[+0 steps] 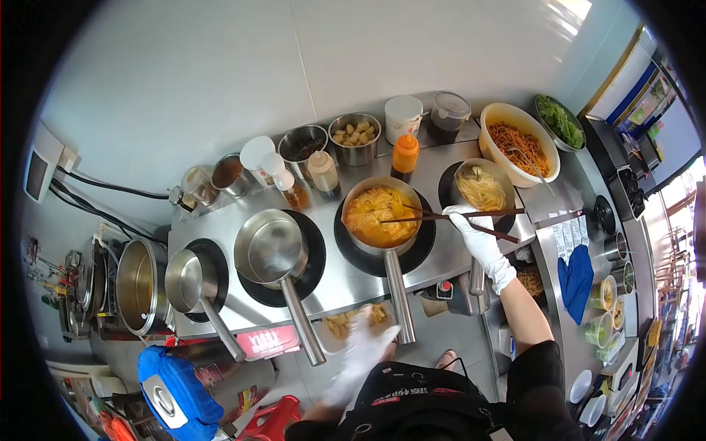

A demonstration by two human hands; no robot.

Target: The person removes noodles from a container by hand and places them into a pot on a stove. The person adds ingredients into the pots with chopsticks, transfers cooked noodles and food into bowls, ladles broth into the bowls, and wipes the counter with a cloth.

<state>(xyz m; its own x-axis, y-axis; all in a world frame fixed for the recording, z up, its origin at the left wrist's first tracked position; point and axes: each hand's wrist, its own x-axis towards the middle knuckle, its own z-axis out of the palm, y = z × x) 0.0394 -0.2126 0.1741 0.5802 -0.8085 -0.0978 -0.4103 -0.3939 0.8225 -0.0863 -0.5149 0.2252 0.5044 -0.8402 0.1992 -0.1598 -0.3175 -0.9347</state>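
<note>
My right hand (pixel 476 239), in a white glove, grips a pair of long dark chopsticks (pixel 456 216). Their tips reach into a steel saucepan (pixel 401 290) of orange broth with pale food (pixel 376 213) in it. Close by that hand, another pan holds noodles (pixel 481 188). My left hand (pixel 360 360), also gloved, is blurred at the counter's front edge, its thumb apart from its fingers and nothing visible in it. It overlaps a white tray of yellowish food (pixel 338 323) below the counter; contact cannot be made out.
Two more saucepans, a larger one (pixel 272 246) and a smaller one (pixel 193 278), rest on the left burners, handles jutting forward. A large pot (pixel 140 287) stands farther left. Along the wall are squeeze bottles (pixel 405 153), tubs and a bowl of shredded orange food (pixel 518 143).
</note>
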